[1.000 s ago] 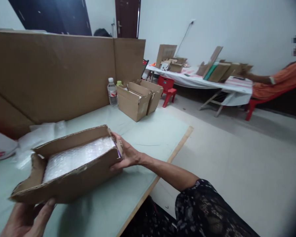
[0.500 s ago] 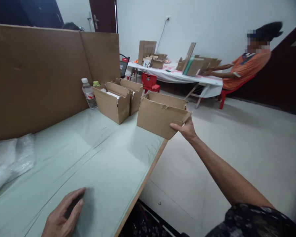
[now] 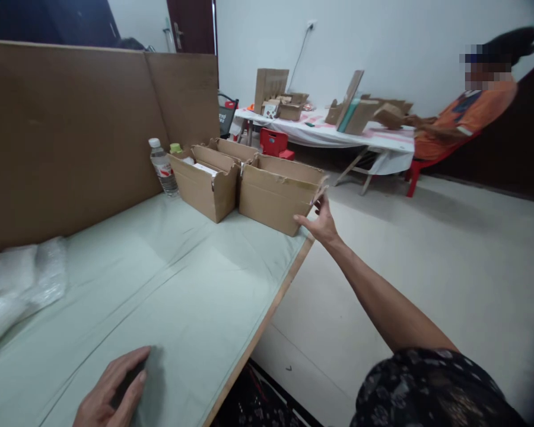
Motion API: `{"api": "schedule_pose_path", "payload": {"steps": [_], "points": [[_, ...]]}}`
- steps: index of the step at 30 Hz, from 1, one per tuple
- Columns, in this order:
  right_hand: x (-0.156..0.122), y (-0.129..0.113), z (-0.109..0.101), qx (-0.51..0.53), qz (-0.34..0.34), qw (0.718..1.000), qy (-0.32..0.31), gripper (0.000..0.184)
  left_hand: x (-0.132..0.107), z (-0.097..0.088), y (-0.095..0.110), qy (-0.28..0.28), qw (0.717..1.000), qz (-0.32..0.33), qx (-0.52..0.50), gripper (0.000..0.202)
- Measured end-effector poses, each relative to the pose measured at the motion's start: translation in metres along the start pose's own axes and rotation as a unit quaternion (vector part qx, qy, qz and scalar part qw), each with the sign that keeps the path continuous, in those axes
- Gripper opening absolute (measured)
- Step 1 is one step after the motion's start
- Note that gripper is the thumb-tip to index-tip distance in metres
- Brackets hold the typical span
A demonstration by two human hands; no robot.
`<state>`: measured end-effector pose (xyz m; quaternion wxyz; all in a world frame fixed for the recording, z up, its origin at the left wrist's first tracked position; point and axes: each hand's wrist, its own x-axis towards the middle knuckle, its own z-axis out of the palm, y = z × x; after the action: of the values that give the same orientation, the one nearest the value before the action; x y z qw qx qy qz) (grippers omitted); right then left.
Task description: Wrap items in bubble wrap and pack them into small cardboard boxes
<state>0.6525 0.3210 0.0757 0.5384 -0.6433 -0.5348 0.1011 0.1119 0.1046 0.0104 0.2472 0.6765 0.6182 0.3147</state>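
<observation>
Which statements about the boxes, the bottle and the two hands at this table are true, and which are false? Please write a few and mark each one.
1. The right hand touches the end of the cardboard box nearest the table's edge. True.
2. That cardboard box hangs in the air above the floor. False: it rests on the table, close to its edge, beside two other boxes.
3. The left hand lies palm down on the table and holds nothing. True.
4. The water bottle lies on its side. False: it stands upright next to the cardboard wall.
</observation>
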Motion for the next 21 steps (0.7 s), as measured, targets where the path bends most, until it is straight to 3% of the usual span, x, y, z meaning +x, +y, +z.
{"api": "schedule_pose_path", "payload": {"steps": [2, 4, 6, 8, 11, 13, 15, 18, 21], "points": [[-0.034, 0.0, -0.005, -0.008, 0.011, 1.0, 0.003, 0.108, -0.007, -0.003, -0.002, 0.009, 0.998, 0.053, 0.022, 0.031], [-0.074, 0.001, -0.007, -0.037, -0.015, 0.999, 0.005, 0.086, -0.017, -0.006, 0.002, 0.036, 0.994, 0.091, 0.043, 0.028], [-0.109, 0.006, -0.001, -0.094, -0.1, 0.99, -0.029, 0.056, -0.028, -0.009, 0.01, 0.056, 0.993, 0.089, 0.057, 0.027], [-0.13, 0.01, 0.02, -0.128, -0.195, 0.967, -0.101, 0.034, -0.04, -0.01, 0.018, 0.055, 0.994, 0.068, 0.062, 0.028], [-0.151, -0.006, 0.084, -0.14, -0.369, 0.885, -0.247, 0.035, -0.059, -0.01, 0.025, 0.051, 0.996, 0.024, 0.073, 0.035], [-0.172, -0.04, 0.129, -0.112, -0.464, 0.824, -0.305, 0.041, -0.074, -0.009, 0.031, 0.042, 0.995, -0.003, 0.087, 0.04], [-0.2, -0.084, 0.161, -0.076, -0.532, 0.767, -0.351, 0.048, -0.091, -0.011, 0.039, 0.027, 0.995, -0.02, 0.089, 0.044], [-0.254, -0.145, 0.185, -0.002, -0.598, 0.672, -0.437, 0.057, -0.117, -0.029, 0.039, 0.012, 0.997, -0.02, 0.073, 0.044], [-0.309, -0.176, 0.194, 0.128, -0.629, 0.567, -0.516, 0.065, -0.136, -0.074, 0.014, 0.083, 0.99, -0.024, 0.113, 0.036]]}}
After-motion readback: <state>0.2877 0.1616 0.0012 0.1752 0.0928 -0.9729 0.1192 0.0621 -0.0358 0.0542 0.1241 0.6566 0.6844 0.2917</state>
